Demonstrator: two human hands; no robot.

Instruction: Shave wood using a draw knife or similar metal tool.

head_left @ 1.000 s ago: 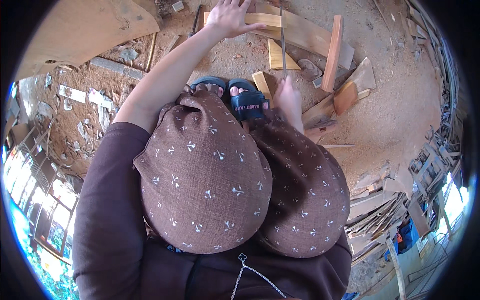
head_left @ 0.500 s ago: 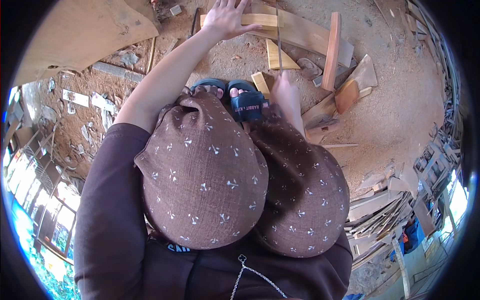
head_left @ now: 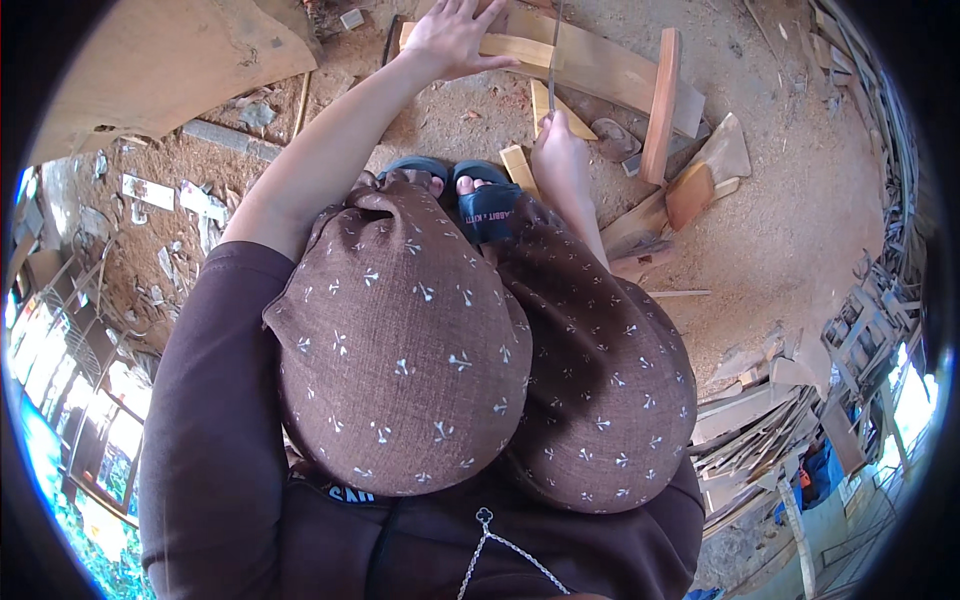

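Note:
My left hand lies flat with spread fingers, pressing on a narrow light wooden strip. The strip rests across a wider plank on the ground. To its right, my right hand is closed round the near end of a thin saw, whose handle is hidden by my fingers. The blade shows almost edge-on and crosses the strip near its right end. A pale triangular wood offcut lies beside the blade, and a small wood block sits by my right sandal.
A reddish wooden bar lies over the plank's right part. Further right are several offcuts, one of them an orange-brown block. A large curved sheet covers the far left. Scrap wood is piled at the lower right.
My right hand has moved slightly away from me along with the saw, and it looks less blurred. My left hand stays on the strip.

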